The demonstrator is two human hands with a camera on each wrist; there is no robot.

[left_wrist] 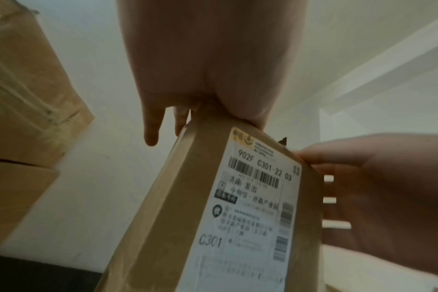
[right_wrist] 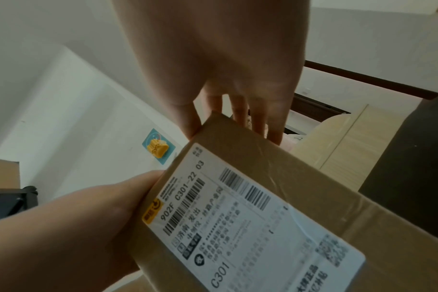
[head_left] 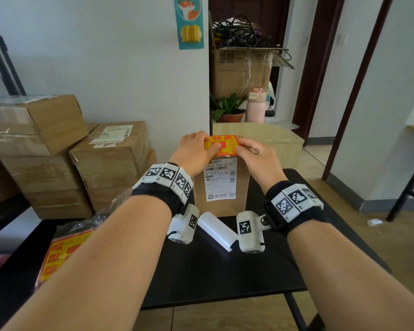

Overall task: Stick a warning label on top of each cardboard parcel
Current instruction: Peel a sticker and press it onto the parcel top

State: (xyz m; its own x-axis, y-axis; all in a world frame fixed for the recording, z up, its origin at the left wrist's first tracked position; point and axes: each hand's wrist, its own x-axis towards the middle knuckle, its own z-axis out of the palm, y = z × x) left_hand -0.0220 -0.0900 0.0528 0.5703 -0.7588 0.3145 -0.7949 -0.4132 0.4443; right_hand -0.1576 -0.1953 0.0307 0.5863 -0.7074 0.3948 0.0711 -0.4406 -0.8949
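Observation:
A tall cardboard parcel (head_left: 221, 185) stands on the black table (head_left: 225, 271), its white shipping label facing me. A red and yellow warning label (head_left: 225, 144) lies on its top. My left hand (head_left: 197, 149) presses the label's left part with flat fingers, and my right hand (head_left: 255, 154) presses its right part. In the left wrist view, the left hand (left_wrist: 208, 59) reaches over the parcel's (left_wrist: 178, 197) top edge. The right wrist view shows the right hand's fingers (right_wrist: 260, 118) lying over the parcel (right_wrist: 275, 168). Neither wrist view shows the parcel's top.
A pack of warning labels (head_left: 65, 249) lies at the table's left under my forearm. A curled white backing strip (head_left: 215, 229) lies before the parcel. Stacked cardboard boxes (head_left: 108, 158) stand left. Behind the parcel stands a wooden cabinet (head_left: 277, 137) bearing a plant and a pink bottle (head_left: 256, 106).

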